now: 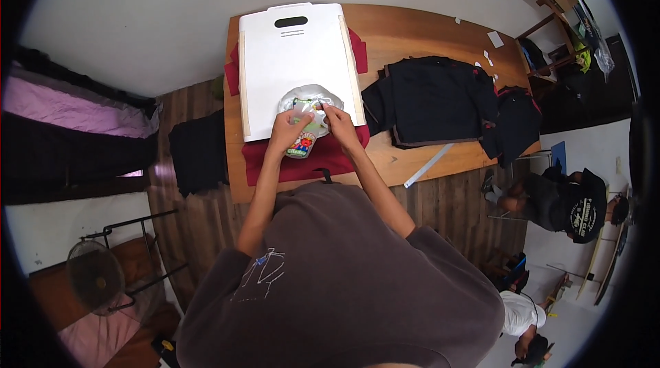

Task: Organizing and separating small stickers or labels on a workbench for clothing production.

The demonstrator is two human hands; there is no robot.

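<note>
A black garment [198, 151] hangs off the table's [412, 31] left edge. On the table a red shirt [309, 161] lies under a white board [295, 65]. At the board's near edge sits a clear plastic sheet with a colourful print [306, 117]. The left hand [287, 128] pinches the sheet's left side, fingers curled closed on it. The right hand [338, 124] grips its right side likewise. Farther right lie dark garments [440, 100].

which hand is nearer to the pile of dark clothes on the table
Right. The right hand grips the clear plastic packet on the white board, on the side toward the dark clothes. The left hand holds the packet's other side, farther from them.
</note>
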